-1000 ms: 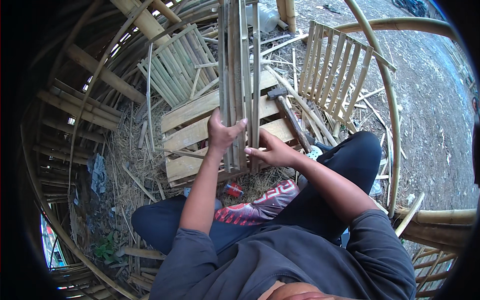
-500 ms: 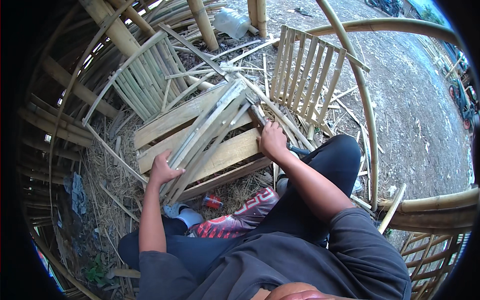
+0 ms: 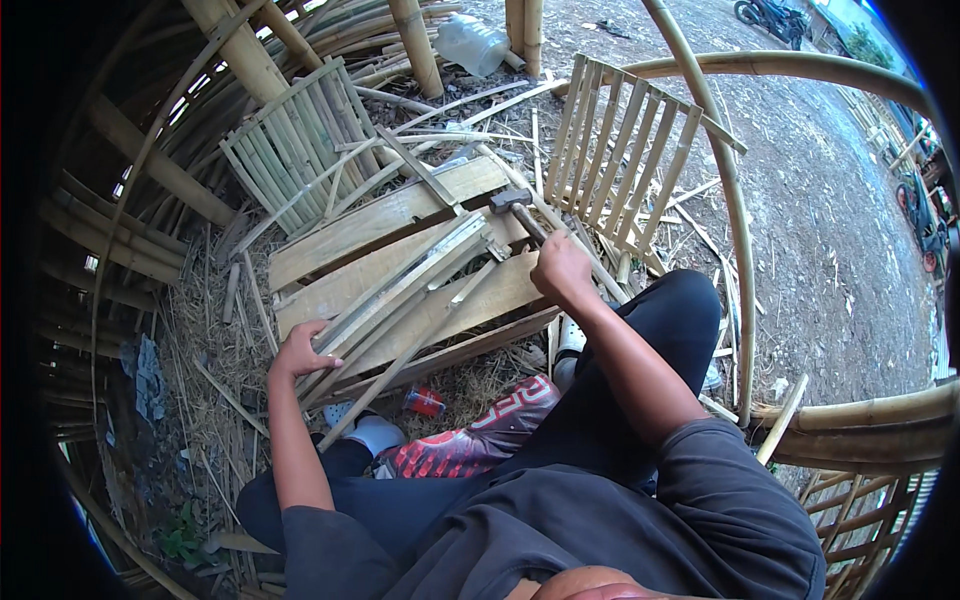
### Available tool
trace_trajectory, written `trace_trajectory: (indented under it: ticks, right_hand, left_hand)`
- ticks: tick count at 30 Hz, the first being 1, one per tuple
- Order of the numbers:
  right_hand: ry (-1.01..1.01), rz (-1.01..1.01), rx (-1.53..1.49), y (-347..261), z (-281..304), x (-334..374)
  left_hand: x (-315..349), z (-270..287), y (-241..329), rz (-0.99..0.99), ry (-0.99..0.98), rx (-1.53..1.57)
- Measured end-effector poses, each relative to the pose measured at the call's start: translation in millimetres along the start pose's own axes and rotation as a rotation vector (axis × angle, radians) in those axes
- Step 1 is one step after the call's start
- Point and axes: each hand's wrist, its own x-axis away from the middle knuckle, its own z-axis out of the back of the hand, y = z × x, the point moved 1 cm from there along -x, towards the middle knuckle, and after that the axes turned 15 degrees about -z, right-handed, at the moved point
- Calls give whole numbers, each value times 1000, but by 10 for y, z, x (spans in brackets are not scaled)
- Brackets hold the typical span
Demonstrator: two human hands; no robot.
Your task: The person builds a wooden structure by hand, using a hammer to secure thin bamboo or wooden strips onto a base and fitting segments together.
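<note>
My left hand (image 3: 303,350) is closed around the near end of several bamboo strips (image 3: 405,285), its thumb on their near side. The strips lie slanting over a low slatted wooden platform (image 3: 375,230), their far ends together near its right side. One thin strip (image 3: 408,350) splays out toward my left foot, and another (image 3: 418,170) sticks out past the far end. My right hand (image 3: 562,268) grips the wooden handle of a hammer (image 3: 528,220). The hammer's dark metal head is close to the far ends of the strips, apparently just off them.
Bamboo slat panels stand beyond the platform, one at left (image 3: 300,150) and one at right (image 3: 625,150). Scraps and straw litter the ground. A clear plastic jug (image 3: 470,45) lies at the back. A red can (image 3: 424,401) sits by my foot. A curved bamboo pole (image 3: 735,200) rises at right.
The strips have come lower and nearer, their far ends shifting toward me. My left hand has moved slightly left. My right hand has moved slightly up and right with the hammer.
</note>
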Motion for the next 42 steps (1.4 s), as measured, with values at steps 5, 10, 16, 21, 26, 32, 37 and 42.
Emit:
trace_trajectory:
  ticks: [5,10,16,21,26,32,37,42]
  right_hand:
    - [-133,-212,-270,106,276,-20]
    - [-382,-394,-766,215,195,-2]
    - [-385,-361,-833,251,202,-9]
    - [-471,-343,-862,281,109,-49]
    - [-484,-361,-792,268,75,-49]
    - [-481,-345,-785,222,86,-9]
    - [-475,-333,-816,156,128,-17]
    - [-457,-321,-825,165,119,-45]
  left_hand:
    - [-87,22,62,-101,9,-121]
    - [-85,29,67,10,103,-20]
    - [-149,-74,-131,71,240,-198]
    - [-234,-41,-97,3,461,-434]
    - [-184,43,37,17,310,-212]
    - [-370,-158,285,-2,183,-310]
    - [-1085,-619,1621,-285,265,-269]
    - [-1578,-1267,1743,-379,487,-385]
